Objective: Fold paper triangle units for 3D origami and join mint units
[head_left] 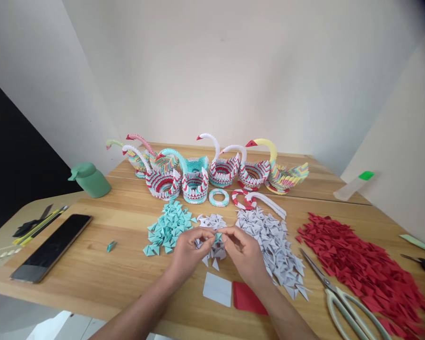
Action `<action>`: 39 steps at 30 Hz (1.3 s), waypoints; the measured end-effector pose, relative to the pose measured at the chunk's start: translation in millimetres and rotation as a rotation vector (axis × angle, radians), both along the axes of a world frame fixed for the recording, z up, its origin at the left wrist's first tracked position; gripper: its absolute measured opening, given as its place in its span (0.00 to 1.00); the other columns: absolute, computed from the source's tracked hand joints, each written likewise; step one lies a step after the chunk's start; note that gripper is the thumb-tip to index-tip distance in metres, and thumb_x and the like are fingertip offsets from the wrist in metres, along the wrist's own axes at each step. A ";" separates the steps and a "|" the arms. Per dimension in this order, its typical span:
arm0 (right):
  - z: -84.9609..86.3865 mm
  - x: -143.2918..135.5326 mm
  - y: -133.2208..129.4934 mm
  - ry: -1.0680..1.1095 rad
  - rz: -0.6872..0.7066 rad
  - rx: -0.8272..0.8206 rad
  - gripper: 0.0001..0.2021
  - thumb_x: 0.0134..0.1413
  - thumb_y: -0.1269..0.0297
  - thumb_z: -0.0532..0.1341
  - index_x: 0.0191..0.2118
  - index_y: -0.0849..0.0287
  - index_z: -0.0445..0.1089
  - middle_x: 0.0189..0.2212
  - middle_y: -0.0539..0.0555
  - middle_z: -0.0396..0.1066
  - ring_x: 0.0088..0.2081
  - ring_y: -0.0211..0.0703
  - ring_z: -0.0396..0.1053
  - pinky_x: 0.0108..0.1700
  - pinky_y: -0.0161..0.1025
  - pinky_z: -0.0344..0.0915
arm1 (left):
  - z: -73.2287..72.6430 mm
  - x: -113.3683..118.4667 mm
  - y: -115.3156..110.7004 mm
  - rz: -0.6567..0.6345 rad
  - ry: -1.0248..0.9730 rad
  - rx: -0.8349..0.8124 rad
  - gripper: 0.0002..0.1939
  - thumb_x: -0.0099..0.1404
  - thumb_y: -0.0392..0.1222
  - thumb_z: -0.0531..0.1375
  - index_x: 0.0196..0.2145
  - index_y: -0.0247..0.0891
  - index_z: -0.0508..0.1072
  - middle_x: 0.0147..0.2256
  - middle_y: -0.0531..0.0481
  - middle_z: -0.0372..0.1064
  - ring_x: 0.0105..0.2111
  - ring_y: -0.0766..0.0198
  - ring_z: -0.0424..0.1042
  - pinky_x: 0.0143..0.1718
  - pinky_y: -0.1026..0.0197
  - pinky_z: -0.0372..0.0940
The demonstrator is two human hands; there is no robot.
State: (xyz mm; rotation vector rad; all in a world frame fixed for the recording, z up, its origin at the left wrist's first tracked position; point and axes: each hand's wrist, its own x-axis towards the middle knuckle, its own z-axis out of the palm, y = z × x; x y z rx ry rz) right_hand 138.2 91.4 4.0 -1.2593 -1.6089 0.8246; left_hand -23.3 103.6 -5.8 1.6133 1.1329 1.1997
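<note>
Both hands meet over the middle of the table, fingertips pinched on a small teal folded paper piece (pixel 218 237). My left hand (pixel 193 245) closes on its left side, thumb and forefinger together. From the other side my right hand (pixel 243 248) pinches it too; the fingers partly cover it. Behind and below the hands lie white folded triangles (pixel 215 220). A teal pile (pixel 170 224) is to the left, and a larger white pile (pixel 274 245) to the right. Nearer me are a white paper sheet (pixel 217 289) and a red paper sheet (pixel 248 298), the latter partly under my right wrist.
Several folded-paper swans (pixel 194 186) stand at the back, with a teal-white ring (pixel 218 198) and a red-white ring (pixel 243 199) before them. Scissors (pixel 326 282) and a red pile (pixel 357 264) lie right. A phone (pixel 51 248) and green lidded container (pixel 90 180) are left; a glue bottle (pixel 354 186) stands right.
</note>
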 end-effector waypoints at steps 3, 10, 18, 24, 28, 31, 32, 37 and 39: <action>-1.3 0.8 0.9 0.007 0.030 -0.018 0.08 0.56 0.65 0.57 0.39 0.56 0.74 0.34 0.52 0.75 0.35 0.42 0.72 0.38 0.35 0.67 | -0.2 -0.2 -0.3 0.012 -0.005 -0.013 0.06 0.58 0.36 0.60 0.25 0.37 0.74 0.34 0.45 0.78 0.39 0.57 0.75 0.40 0.61 0.66; -4.6 0.8 4.0 0.055 0.057 -0.049 0.08 0.55 0.65 0.59 0.39 0.57 0.74 0.34 0.52 0.74 0.35 0.42 0.71 0.37 0.35 0.67 | -1.8 0.1 1.5 0.012 -0.033 -0.007 0.06 0.58 0.36 0.60 0.25 0.37 0.74 0.33 0.45 0.78 0.38 0.57 0.75 0.39 0.61 0.66; -5.9 1.0 4.5 0.074 0.053 -0.053 0.08 0.55 0.65 0.59 0.38 0.58 0.75 0.33 0.53 0.74 0.34 0.42 0.71 0.37 0.36 0.67 | -0.5 -0.2 0.7 -0.009 -0.047 -0.053 0.05 0.58 0.38 0.61 0.25 0.36 0.74 0.31 0.46 0.76 0.34 0.60 0.73 0.37 0.62 0.64; -2.0 -0.2 3.4 0.069 0.039 -0.054 0.09 0.57 0.63 0.58 0.38 0.58 0.75 0.32 0.53 0.74 0.34 0.43 0.71 0.38 0.37 0.68 | -7.0 1.6 4.7 -0.089 -0.270 -0.301 0.13 0.53 0.44 0.66 0.34 0.35 0.72 0.26 0.52 0.70 0.26 0.66 0.67 0.29 0.65 0.60; -2.1 1.6 3.4 0.061 0.063 -0.077 0.11 0.58 0.60 0.58 0.39 0.57 0.75 0.31 0.53 0.74 0.33 0.43 0.70 0.37 0.37 0.68 | -6.4 2.5 5.6 -0.118 -0.278 -0.332 0.16 0.54 0.51 0.65 0.26 0.34 0.71 0.20 0.55 0.63 0.21 0.70 0.59 0.24 0.66 0.54; -4.7 1.6 3.4 0.085 0.056 -0.091 0.11 0.56 0.57 0.59 0.38 0.57 0.75 0.30 0.53 0.74 0.32 0.44 0.71 0.37 0.38 0.68 | -2.9 3.3 5.0 -0.096 -0.282 -0.318 0.19 0.53 0.55 0.65 0.24 0.34 0.71 0.19 0.55 0.62 0.21 0.69 0.58 0.24 0.66 0.53; -5.8 0.9 3.2 0.107 0.047 -0.106 0.12 0.56 0.56 0.59 0.39 0.57 0.75 0.30 0.53 0.74 0.33 0.44 0.71 0.37 0.38 0.68 | -2.0 3.6 5.0 -0.093 -0.293 -0.319 0.19 0.52 0.55 0.65 0.23 0.34 0.71 0.19 0.55 0.62 0.20 0.69 0.58 0.24 0.66 0.53; -10.3 -3.5 2.1 0.190 0.007 -0.164 0.14 0.50 0.54 0.63 0.40 0.56 0.74 0.30 0.52 0.73 0.31 0.43 0.70 0.31 0.35 0.68 | -2.1 3.3 7.1 -0.110 -0.357 -0.350 0.23 0.49 0.59 0.66 0.22 0.34 0.70 0.17 0.55 0.62 0.18 0.70 0.58 0.23 0.66 0.54; -10.6 -3.9 2.3 0.185 0.017 -0.161 0.12 0.50 0.55 0.64 0.38 0.56 0.75 0.27 0.50 0.71 0.30 0.42 0.69 0.31 0.35 0.66 | -3.2 2.4 7.9 -0.115 -0.369 -0.372 0.23 0.49 0.60 0.66 0.23 0.34 0.70 0.17 0.55 0.63 0.18 0.70 0.59 0.23 0.66 0.54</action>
